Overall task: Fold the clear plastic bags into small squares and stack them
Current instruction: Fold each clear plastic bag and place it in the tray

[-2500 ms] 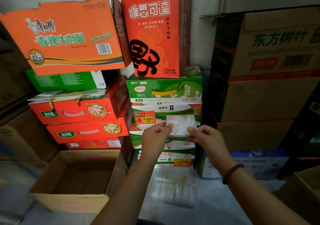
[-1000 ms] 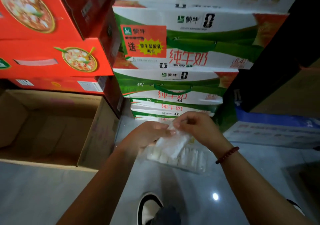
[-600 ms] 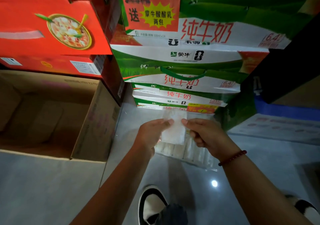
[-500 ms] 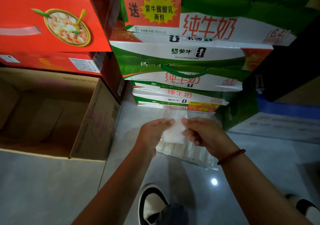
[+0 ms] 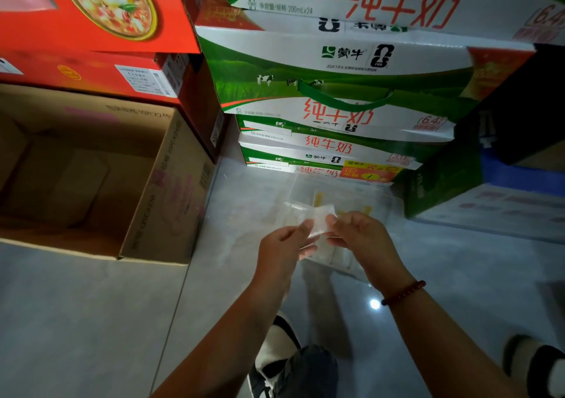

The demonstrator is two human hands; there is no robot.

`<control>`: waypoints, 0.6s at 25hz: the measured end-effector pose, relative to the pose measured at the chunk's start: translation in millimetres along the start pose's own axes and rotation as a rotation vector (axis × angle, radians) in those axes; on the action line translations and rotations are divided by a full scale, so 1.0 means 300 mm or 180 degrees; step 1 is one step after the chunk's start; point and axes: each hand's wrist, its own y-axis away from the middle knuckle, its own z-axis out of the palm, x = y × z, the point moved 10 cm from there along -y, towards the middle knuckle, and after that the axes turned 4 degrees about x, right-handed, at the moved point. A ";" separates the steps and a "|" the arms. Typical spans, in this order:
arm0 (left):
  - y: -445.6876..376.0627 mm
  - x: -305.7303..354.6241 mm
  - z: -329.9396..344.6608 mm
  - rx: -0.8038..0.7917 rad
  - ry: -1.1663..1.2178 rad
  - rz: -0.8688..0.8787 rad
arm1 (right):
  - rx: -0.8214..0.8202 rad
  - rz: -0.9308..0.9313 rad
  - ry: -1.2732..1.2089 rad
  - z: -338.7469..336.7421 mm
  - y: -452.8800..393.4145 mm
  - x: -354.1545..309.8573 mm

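A small folded clear plastic bag (image 5: 320,218) is held low over the floor between both hands. My left hand (image 5: 282,244) pinches its left edge with thumb and forefinger. My right hand (image 5: 359,235), with a red bead bracelet at the wrist, pinches its right edge. Right under the hands lies a clear plastic pack (image 5: 339,202) with rows of folded bags, flat on the grey floor; the hands hide part of it.
An open brown cardboard box (image 5: 171,189) stands on the floor at the left. Stacked green-and-white milk cartons (image 5: 336,91) and red cartons (image 5: 91,30) rise just behind. A blue-topped box (image 5: 504,202) sits at the right. My shoes (image 5: 275,361) are below.
The hands have come down from chest height to just above the floor pack. The bag between them looks smaller than half a second ago. The view has moved closer to the cartons.
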 end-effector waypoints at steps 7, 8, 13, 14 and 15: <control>0.036 -0.102 -0.045 0.0448 -0.0147 -0.0073 | 0.0437 0.0096 0.0210 -0.030 0.031 0.129; 0.034 -0.113 -0.047 0.0477 -0.0147 -0.0111 | 0.0417 0.0101 0.0255 -0.028 0.029 0.141; 0.027 -0.118 -0.030 0.0201 0.0074 0.0045 | 0.0139 0.0057 0.0502 -0.022 0.022 0.163; 0.027 -0.109 -0.035 0.0250 -0.0104 0.0174 | 0.0114 0.0051 0.0525 -0.022 0.023 0.162; 0.030 -0.103 -0.043 0.0331 -0.0256 0.0267 | 0.0103 0.0070 0.0508 -0.023 0.023 0.166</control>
